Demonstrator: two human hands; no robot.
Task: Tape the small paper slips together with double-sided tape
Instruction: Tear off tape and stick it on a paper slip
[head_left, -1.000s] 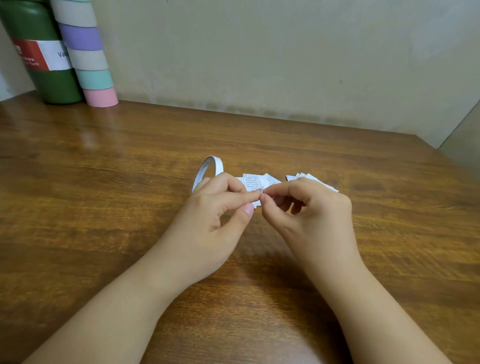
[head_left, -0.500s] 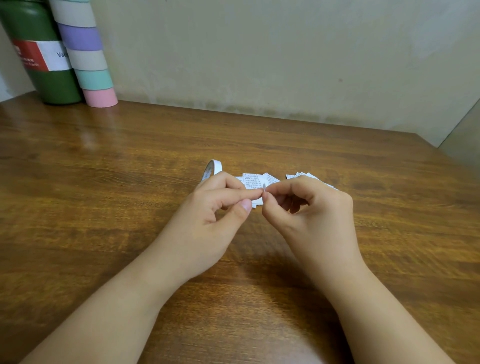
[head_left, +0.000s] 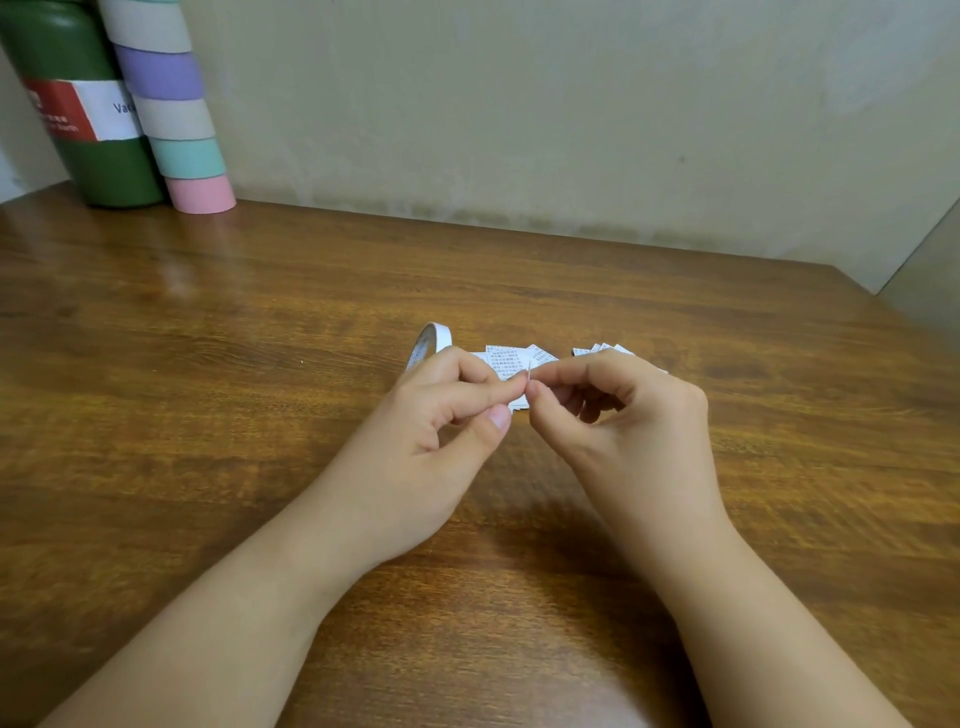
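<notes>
My left hand (head_left: 436, 431) is curled round a white double-sided tape roll (head_left: 434, 338), which stands on edge behind its fingers and is mostly hidden. Its index fingertip meets my right hand (head_left: 623, 415), whose thumb and index finger pinch a tiny white tape end (head_left: 528, 375). Just behind the fingertips, small printed paper slips (head_left: 506, 361) lie on the wooden table (head_left: 260, 364). A second little pile of slips (head_left: 605, 349) peeks out behind my right hand.
A green bottle (head_left: 93, 156) and a pastel striped cylinder (head_left: 176, 114) stand at the back left against the wall. The table's right edge (head_left: 893, 322) runs near a wall corner.
The tape roll has sunk lower behind my left hand and shows less. My left thumb has dropped away from the index finger. Both hands stay at the same spot.
</notes>
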